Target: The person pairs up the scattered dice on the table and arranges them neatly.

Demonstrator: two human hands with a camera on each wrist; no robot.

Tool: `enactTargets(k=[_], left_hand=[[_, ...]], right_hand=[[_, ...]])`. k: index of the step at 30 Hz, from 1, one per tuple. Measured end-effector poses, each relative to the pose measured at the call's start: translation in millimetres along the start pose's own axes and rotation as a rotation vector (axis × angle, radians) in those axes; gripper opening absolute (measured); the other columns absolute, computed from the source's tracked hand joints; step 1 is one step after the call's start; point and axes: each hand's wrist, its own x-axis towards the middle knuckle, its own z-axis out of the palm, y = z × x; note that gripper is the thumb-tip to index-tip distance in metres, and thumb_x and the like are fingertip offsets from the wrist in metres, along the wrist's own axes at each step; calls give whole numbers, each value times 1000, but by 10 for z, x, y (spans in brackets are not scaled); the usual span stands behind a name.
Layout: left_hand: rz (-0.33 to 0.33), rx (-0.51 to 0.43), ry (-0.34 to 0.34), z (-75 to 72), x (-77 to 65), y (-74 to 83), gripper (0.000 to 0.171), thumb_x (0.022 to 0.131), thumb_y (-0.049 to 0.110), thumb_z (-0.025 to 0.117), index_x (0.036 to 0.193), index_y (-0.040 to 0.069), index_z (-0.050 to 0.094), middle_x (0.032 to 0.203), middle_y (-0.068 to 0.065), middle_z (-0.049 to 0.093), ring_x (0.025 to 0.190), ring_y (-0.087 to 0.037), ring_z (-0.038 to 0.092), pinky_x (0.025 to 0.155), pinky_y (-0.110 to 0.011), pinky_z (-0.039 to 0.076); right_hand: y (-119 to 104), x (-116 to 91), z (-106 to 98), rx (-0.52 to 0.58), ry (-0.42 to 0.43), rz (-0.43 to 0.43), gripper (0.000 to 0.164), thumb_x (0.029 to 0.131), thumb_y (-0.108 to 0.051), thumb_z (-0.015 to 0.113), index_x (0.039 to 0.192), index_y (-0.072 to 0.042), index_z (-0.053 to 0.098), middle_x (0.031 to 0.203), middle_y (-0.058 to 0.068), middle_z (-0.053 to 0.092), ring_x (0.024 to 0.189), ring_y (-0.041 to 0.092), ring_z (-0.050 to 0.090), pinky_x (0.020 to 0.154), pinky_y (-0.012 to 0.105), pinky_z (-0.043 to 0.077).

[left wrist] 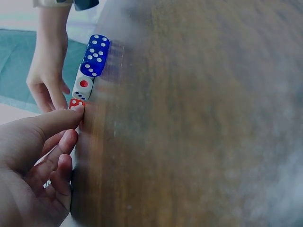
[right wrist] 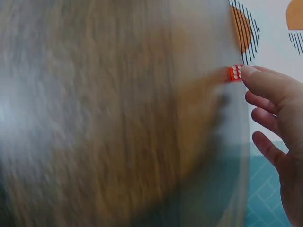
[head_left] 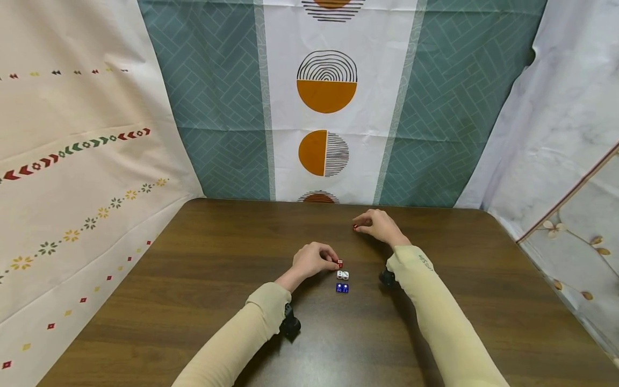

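Observation:
Three dice stand in a short row on the brown table [head_left: 203, 279]: a red die [head_left: 340, 263], a white die [head_left: 342, 274] and a blue die [head_left: 342, 288] nearest me. My left hand [head_left: 332, 262] has its fingers curled and pinches the red die at the row's far end; in the left wrist view the thumb tip [left wrist: 78, 110] sits on that red die [left wrist: 75, 102], with the white die [left wrist: 83, 86] and blue die [left wrist: 94, 56] beyond. Farther back, my right hand [head_left: 359, 224] pinches a second red die [head_left: 355, 228]; its thumb [right wrist: 258, 78] touches this die [right wrist: 235, 73].
Patterned cloth hangs behind the table [head_left: 329, 107] and at both sides. Black wrist cameras [head_left: 290, 324] sit under both sleeves. Bare tabletop lies left and right of the hands; the far edge runs just behind the right hand.

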Motion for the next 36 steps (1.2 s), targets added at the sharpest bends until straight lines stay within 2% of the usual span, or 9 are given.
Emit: enactTargets(k=[4, 9, 21, 27, 36], left_hand=[[-4, 4, 0, -2, -1, 1, 12, 79, 35, 83, 85, 28, 75, 78, 12, 67, 75, -6, 55, 67, -27, 38], [-1, 0, -4, -7, -8, 5, 12, 79, 35, 83, 86, 28, 75, 78, 11, 67, 75, -6, 55, 67, -28, 37], [8, -4, -1, -10, -14, 13, 12, 79, 33, 82, 87, 27, 75, 78, 10, 67, 74, -7, 55, 68, -28, 37], [3, -2, -1, -11, -16, 17, 12, 79, 33, 83, 86, 27, 75, 78, 10, 67, 74, -7, 55, 67, -27, 37], [-3, 1, 0, -2, -11, 11, 10, 80, 33, 82, 86, 28, 75, 77, 11, 68, 72, -7, 54, 66, -28, 37]], right_hand=[[-13, 20, 70, -14, -5, 28, 27, 91, -20, 72, 118, -14, 73, 109, 9, 69, 102, 25, 66, 88, 44, 52], [-10, 20, 129, -11, 27, 74, 25, 91, -20, 71, 115, -15, 74, 108, 8, 69, 101, 25, 66, 89, 44, 52], [31, -37, 193, 8, 119, 79, 18, 88, -25, 75, 102, -15, 78, 105, 7, 71, 100, 27, 65, 91, 46, 51], [17, -54, 196, 5, 110, 100, 19, 87, -28, 76, 101, -17, 79, 109, 6, 70, 103, 27, 64, 94, 47, 49], [30, -117, 166, -1, 93, 64, 17, 85, -30, 78, 98, -18, 79, 107, 5, 70, 104, 28, 64, 95, 47, 48]])
